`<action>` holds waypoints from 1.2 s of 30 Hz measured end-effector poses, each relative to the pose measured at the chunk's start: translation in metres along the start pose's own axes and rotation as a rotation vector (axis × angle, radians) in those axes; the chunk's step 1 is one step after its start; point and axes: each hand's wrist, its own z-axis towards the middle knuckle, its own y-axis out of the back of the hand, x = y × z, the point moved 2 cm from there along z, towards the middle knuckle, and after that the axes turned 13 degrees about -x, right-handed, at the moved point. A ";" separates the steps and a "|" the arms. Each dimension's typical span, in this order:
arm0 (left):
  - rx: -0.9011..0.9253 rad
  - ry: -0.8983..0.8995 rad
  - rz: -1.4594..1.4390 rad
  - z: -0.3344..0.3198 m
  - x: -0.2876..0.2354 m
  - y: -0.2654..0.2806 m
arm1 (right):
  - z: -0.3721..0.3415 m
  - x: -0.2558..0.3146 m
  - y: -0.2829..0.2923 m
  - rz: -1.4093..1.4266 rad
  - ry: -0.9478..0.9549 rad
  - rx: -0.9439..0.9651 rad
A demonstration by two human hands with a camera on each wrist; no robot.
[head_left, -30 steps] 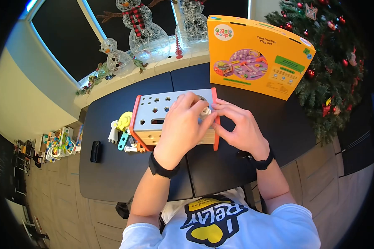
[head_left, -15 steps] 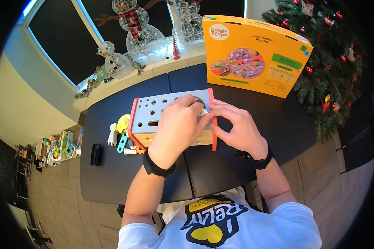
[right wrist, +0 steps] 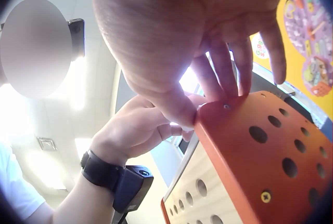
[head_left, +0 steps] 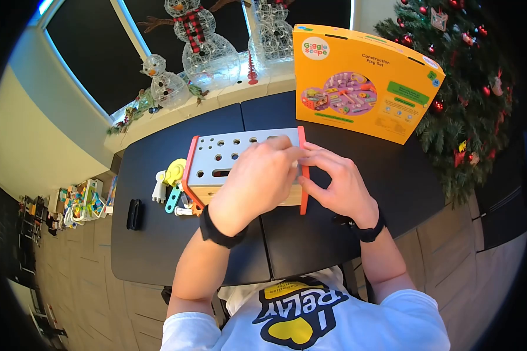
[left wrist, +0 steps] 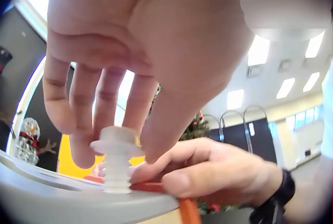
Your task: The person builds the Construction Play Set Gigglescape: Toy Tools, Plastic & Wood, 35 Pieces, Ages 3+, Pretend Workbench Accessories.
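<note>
A toy workbench (head_left: pixel 208 161) with a grey holed top, wooden sides and red end panels stands on the dark table. My left hand (head_left: pixel 257 175) is over the right part of its top, thumb and fingers around the head of a white toy screw (left wrist: pixel 117 172). The screw stands upright in the top, with much of its ridged shaft showing above the surface. My right hand (head_left: pixel 345 184) holds the right red end panel (right wrist: pixel 250 141), thumb at its near edge and fingers along its upper edge. From the head view, the left hand mostly hides the screw.
Left of the workbench lie loose toy parts: a yellow gear (head_left: pixel 176 171), a white piece (head_left: pixel 159 188), a teal strip (head_left: pixel 173 199) and a white bolt (head_left: pixel 184 210). A black case (head_left: pixel 134 214) is further left. Behind, to the right, stands a yellow box (head_left: pixel 363 82).
My left hand has rolled over the screw, its knuckles shifting right and its fingers curling nearer the right hand. The right hand stays at the red panel.
</note>
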 end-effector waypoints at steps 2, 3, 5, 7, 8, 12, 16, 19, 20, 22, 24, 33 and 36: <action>-0.090 -0.103 -0.061 -0.001 -0.002 0.002 | 0.000 0.002 0.001 0.000 -0.015 0.000; -0.191 -0.144 -0.044 -0.001 -0.005 0.002 | 0.000 0.003 0.002 0.006 -0.019 -0.007; -0.217 -0.113 0.035 -0.001 -0.007 0.003 | 0.000 0.002 0.000 0.008 -0.006 -0.015; -0.067 0.032 0.154 0.000 -0.009 0.007 | -0.001 -0.003 -0.003 -0.003 0.028 -0.017; 0.003 0.075 0.189 0.001 -0.008 0.005 | -0.001 -0.003 -0.002 -0.007 0.030 -0.010; 0.076 -0.022 0.055 0.002 0.008 0.001 | 0.000 0.000 -0.001 -0.009 0.016 0.007; -0.198 -0.217 0.011 0.001 0.003 0.009 | 0.000 0.000 0.000 -0.006 0.000 0.001; 0.017 0.020 0.121 0.003 0.002 0.010 | -0.001 -0.002 -0.002 -0.016 0.008 0.000; 0.065 0.049 0.151 0.004 0.002 0.008 | -0.001 -0.001 -0.002 -0.014 0.011 0.001; 0.161 0.106 0.212 0.007 0.002 0.002 | 0.000 -0.001 -0.001 -0.009 0.015 0.003; 0.089 -0.087 0.011 0.003 0.006 0.006 | 0.001 0.003 0.000 -0.007 0.012 0.006; 0.175 0.077 0.247 0.011 -0.008 0.006 | 0.000 -0.003 -0.001 0.004 0.025 -0.002; 0.148 -0.069 0.072 0.009 0.003 0.004 | 0.000 -0.002 -0.001 0.007 0.020 0.001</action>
